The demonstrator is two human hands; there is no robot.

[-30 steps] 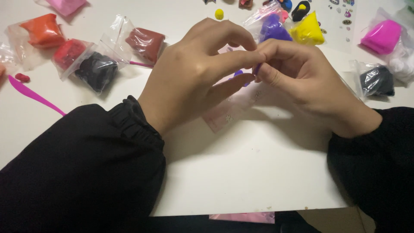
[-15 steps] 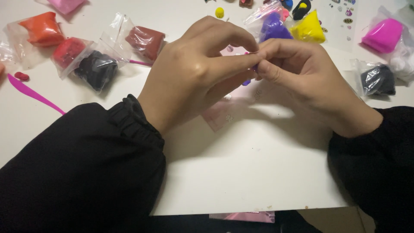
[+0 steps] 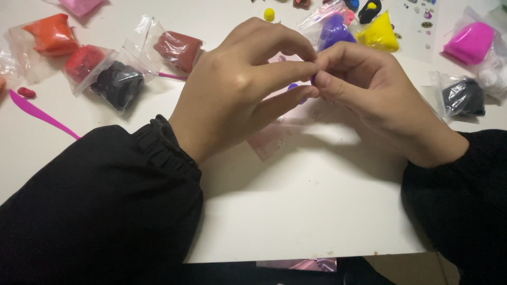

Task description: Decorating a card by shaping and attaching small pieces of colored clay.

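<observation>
My left hand [image 3: 237, 89] and my right hand [image 3: 375, 100] meet fingertip to fingertip above the white table [image 3: 296, 211]. Between the thumbs and forefingers they pinch a small piece of purple clay [image 3: 312, 79], mostly hidden by the fingers. A second purple bit [image 3: 292, 86] shows just below my left fingers. Under the hands lies a pale pink card [image 3: 280, 137]. Both wrists wear black sleeves.
Bags of clay lie around: orange [image 3: 50, 34], red [image 3: 84, 60], black [image 3: 119, 82], brown [image 3: 177, 50] at the left; purple [image 3: 335, 29], yellow [image 3: 379, 34], magenta [image 3: 470, 42], black [image 3: 462, 97] at the right. A magenta plastic tool [image 3: 42, 113] lies at the far left.
The hands stay together over the same spot; the fingertips have shifted slightly while working the purple piece. Nothing else has moved.
</observation>
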